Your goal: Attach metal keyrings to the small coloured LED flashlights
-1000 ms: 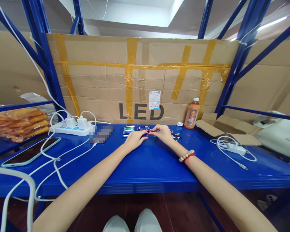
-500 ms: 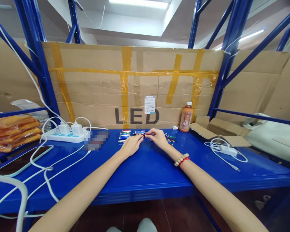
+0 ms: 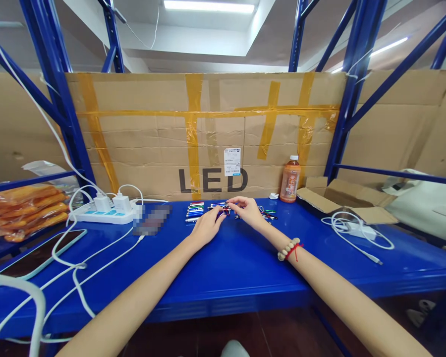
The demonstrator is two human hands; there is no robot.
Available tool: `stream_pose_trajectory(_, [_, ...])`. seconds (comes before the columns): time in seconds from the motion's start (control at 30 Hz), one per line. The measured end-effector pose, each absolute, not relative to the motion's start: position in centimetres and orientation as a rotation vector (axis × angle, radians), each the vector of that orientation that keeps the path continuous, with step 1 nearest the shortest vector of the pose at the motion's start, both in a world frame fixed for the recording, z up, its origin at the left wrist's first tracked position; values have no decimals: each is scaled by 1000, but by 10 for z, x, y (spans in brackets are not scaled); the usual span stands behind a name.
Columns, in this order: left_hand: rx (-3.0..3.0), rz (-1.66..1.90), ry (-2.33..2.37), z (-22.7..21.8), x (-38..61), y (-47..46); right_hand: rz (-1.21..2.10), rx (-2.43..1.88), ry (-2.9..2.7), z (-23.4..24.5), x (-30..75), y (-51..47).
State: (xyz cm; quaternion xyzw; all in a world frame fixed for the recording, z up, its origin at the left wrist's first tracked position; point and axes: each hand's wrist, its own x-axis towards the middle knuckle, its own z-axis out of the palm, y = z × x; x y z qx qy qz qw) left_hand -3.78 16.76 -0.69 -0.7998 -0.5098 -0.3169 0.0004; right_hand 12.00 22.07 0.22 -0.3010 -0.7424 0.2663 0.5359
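Note:
Both my arms reach out over the blue shelf. My left hand and my right hand meet at a small red item with a metal ring, each pinching one end of it. Just behind my left hand lies a row of small coloured pen-like sticks. More small coloured pieces lie to the right of my right hand. A bead bracelet with a red string sits on my right wrist.
A white power strip with chargers and loose white cables lies at the left, beside a phone. An orange drink bottle, an open cardboard box and a coiled white charger stand at the right. Taped cardboard marked LED backs the shelf.
My hands have stayed together at the small item and shifted slightly; my left fingers now reach up toward it. The view has tilted a little.

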Motion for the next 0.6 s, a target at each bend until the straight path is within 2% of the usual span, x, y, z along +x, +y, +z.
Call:
stream_pose_trajectory(0.23, [-2505, -1076, -1539, -11, -39, 176, 741, -629, -1818, 4, 119, 220])
stream_pose_trajectory(0.6, [-2603, -1120, -1369, -10, -43, 174, 824, -721, -1924, 9, 129, 219])
